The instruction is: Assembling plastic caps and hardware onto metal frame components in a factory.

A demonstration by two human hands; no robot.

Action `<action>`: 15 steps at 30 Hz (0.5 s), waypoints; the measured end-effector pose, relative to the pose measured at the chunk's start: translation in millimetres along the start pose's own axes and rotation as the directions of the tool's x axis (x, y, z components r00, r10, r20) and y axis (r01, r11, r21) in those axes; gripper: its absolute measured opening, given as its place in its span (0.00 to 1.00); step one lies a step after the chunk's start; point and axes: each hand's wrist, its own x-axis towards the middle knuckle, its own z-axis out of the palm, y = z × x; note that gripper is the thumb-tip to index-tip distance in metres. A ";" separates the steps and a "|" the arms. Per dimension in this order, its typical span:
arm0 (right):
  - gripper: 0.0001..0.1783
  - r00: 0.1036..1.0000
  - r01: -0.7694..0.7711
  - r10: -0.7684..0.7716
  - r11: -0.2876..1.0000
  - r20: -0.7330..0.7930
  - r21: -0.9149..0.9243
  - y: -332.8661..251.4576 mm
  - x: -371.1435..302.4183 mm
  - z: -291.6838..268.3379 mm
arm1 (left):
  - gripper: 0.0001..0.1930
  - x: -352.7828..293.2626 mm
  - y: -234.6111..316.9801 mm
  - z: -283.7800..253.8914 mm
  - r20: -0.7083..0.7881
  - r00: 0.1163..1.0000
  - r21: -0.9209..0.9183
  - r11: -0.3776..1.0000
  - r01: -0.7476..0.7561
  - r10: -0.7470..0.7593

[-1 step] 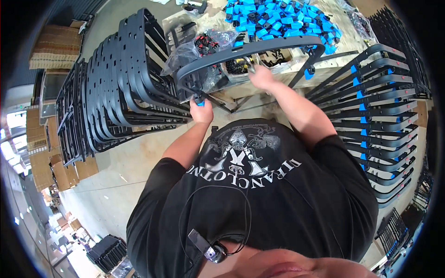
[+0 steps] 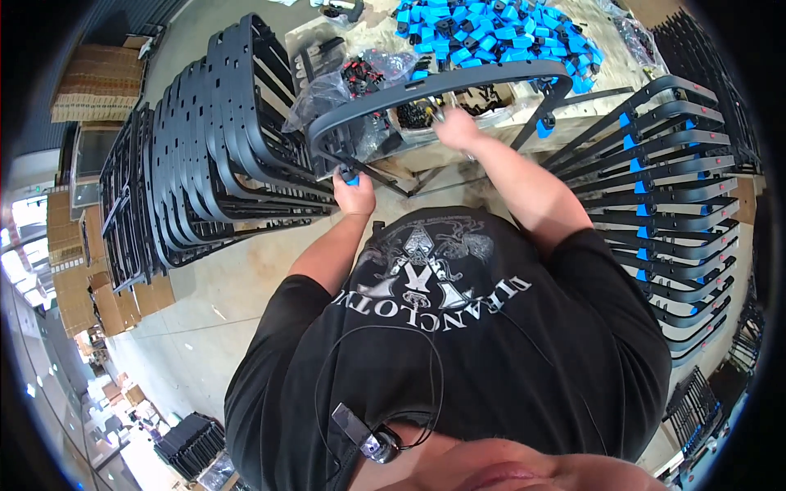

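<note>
Fingers of your left hand (image 2: 354, 196) grasp the blue fitting (image 2: 350, 177) on the curved black tube frame (image 2: 442, 84) at the worktop (image 2: 573, 131); your right hand (image 2: 456, 131) grips a partly hidden yellow-and-grey tool (image 2: 435, 112). Beside it, an open cardboard box (image 2: 499, 114) contains black parts, and a clear plastic bag (image 2: 313, 104) red-and-black ones. Since the earlier frame, your right hand has shifted slightly left.
</note>
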 end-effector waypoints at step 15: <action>0.22 0.942 0.269 -0.192 0.922 -0.276 0.279 55.1 -88.4 -55.6 | 0.52 33.4 -33.6 -20.3 0.505 0.859 -0.118 0.993 -0.022 0.079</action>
